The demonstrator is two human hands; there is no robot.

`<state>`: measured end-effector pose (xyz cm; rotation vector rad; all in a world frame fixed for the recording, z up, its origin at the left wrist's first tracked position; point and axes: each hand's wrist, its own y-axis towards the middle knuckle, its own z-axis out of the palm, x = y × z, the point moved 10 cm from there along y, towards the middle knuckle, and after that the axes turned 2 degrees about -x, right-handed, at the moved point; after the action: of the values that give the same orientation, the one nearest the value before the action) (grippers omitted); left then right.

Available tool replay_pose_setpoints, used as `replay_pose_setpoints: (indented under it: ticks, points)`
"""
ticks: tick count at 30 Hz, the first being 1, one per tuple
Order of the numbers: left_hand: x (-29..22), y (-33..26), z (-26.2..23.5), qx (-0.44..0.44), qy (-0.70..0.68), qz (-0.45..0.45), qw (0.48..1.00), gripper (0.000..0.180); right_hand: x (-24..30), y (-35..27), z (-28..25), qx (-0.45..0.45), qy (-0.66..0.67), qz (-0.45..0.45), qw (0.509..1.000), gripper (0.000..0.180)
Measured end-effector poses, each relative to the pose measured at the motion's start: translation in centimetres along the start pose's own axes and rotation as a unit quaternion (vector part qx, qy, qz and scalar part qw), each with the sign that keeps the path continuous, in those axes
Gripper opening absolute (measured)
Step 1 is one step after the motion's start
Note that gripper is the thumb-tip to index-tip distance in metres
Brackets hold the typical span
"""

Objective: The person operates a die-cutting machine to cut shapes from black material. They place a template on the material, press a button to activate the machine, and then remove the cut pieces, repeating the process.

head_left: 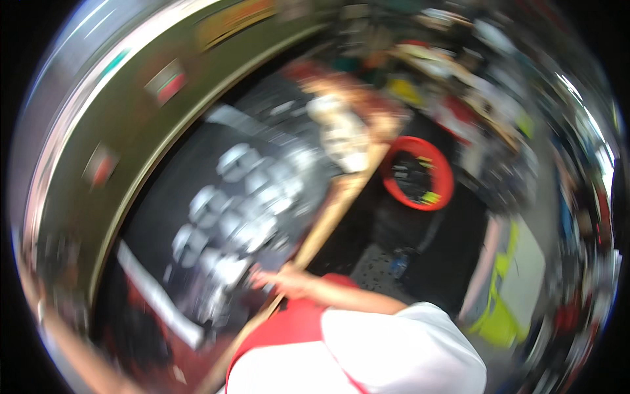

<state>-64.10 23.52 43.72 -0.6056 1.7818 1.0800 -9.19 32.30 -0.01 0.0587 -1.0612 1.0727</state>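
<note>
At the far left, the left hand (31, 284) lies on the picture's rim, above a pale wristband (41, 311); its forearm slants from lower right to upper left. Blur and the rim hide its fingers, so their state and any hold cannot be told.

Next, a white strip (159, 295) lies on the black tabletop (164, 190), its long axis running from upper left to lower right. To its right, a row of pale grey pieces (209, 205) extends from lower left to upper right.

Beside that row lies the pile of shiny pieces (256, 220), on the tabletop just left of and above the right hand. Its long axis runs from lower left to upper right, roughly along the wooden edge (336, 209); the direction of single pieces is too blurred to tell.

The right hand (289, 281) is at the wooden edge, fingers pointing left toward the pile's lower end. Finger spread, contact and hold cannot be told. Farther right stands a red tub (445, 177) with dark contents.
</note>
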Motion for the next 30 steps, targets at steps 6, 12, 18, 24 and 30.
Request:
replay_pose_setpoints:
  ticks: [6, 12, 18, 24, 30]
  points:
    - [1.0, -23.1, 11.3, 0.095, 0.159, 0.184, 0.965, 0.020, -1.5, -2.5, 5.9, 0.185, 0.105, 0.127, 0.969, 0.056]
    - [4.1, -43.4, 22.1, 0.273, 0.146, 0.187, 0.932, 0.037, -0.9, -2.9, 8.7, 0.214, 0.033, 0.101, 0.971, 0.038]
    - [6.9, -42.1, 20.4, 0.223, 0.090, 0.125, 0.963, 0.025, -0.8, -2.0, 9.6, 0.197, -0.020, 0.081, 0.977, 0.030]
    - [14.0, -29.5, 8.7, -0.187, -0.307, -0.229, 0.905, 0.029, 2.0, -1.1, 5.7, 0.010, -0.518, -0.145, 0.843, 0.030]
    - [6.7, -18.3, -2.6, -0.197, -0.156, -0.086, 0.964, 0.023, 4.8, -2.0, 6.2, 0.013, -0.471, -0.272, 0.839, 0.025]
